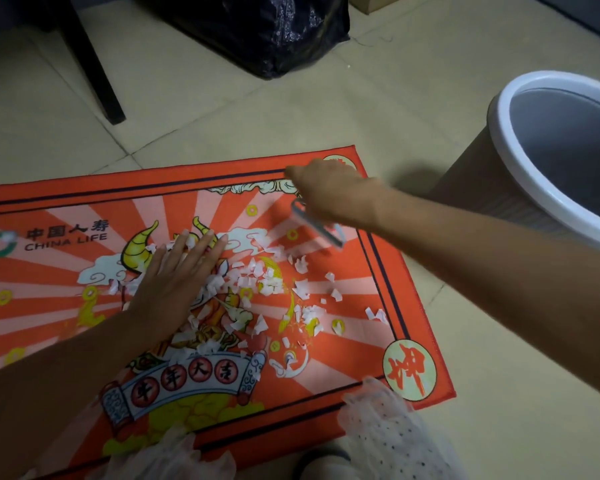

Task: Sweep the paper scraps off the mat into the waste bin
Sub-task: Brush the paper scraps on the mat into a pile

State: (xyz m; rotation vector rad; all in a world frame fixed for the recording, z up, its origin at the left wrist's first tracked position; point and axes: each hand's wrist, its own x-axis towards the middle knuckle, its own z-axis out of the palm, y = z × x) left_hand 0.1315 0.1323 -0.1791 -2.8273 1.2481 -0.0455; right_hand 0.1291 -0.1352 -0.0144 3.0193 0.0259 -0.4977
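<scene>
Several white paper scraps (270,283) lie scattered across the middle and right of the red printed mat (84,192) on the floor. My left hand (177,282) lies flat on the mat with straight fingers, resting on the left side of the scrap pile. My right hand (329,194) hovers over the mat's far right part and grips a small pale blue tool (317,226), blurred, whose lower end hangs just above the mat. The waste bin (520,188), brown with a white rim, stands on the floor beyond the mat's right edge.
A black plastic bag (267,32) sits on the tiled floor behind the mat. A dark furniture leg (94,67) stands at the back left. White dotted fabric (381,427) of my clothing overlaps the mat's near edge.
</scene>
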